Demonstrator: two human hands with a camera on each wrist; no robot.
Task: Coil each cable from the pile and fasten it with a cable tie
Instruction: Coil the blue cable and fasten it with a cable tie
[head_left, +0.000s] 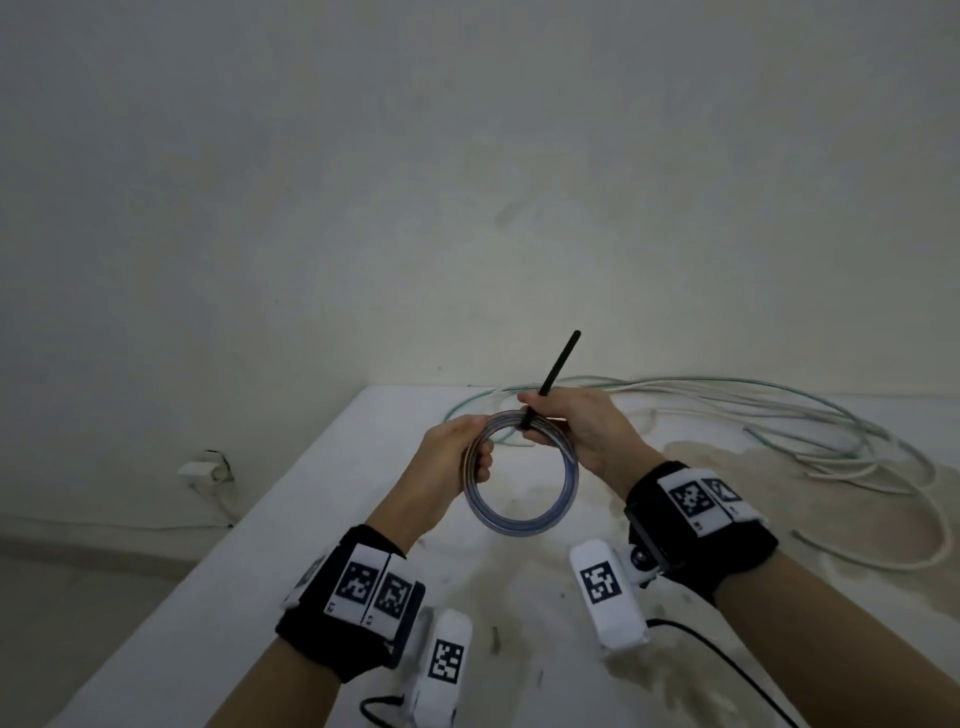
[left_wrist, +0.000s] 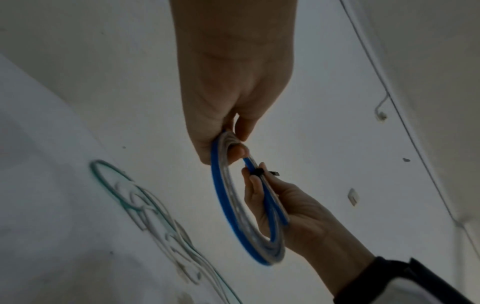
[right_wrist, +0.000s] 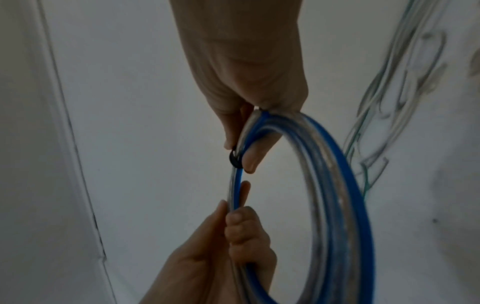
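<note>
A blue and clear cable coil (head_left: 522, 512) (left_wrist: 228, 205) (right_wrist: 337, 185) hangs in the air between both hands, above the white table (head_left: 322, 499). My left hand (head_left: 457, 457) (left_wrist: 233, 144) (right_wrist: 233, 232) grips the coil's left side. My right hand (head_left: 566, 431) (right_wrist: 244, 148) (left_wrist: 262, 185) pinches the coil's top where a black cable tie (head_left: 556, 374) (right_wrist: 235, 159) (left_wrist: 259, 171) is wrapped round the strands. The tie's long tail sticks up and away from my right hand.
A loose pile of white and green cables (head_left: 779, 431) (left_wrist: 155, 216) (right_wrist: 389, 102) sprawls over the table's far right. The table's left edge drops to the floor, where a white wall socket (head_left: 205, 470) sits low on the wall.
</note>
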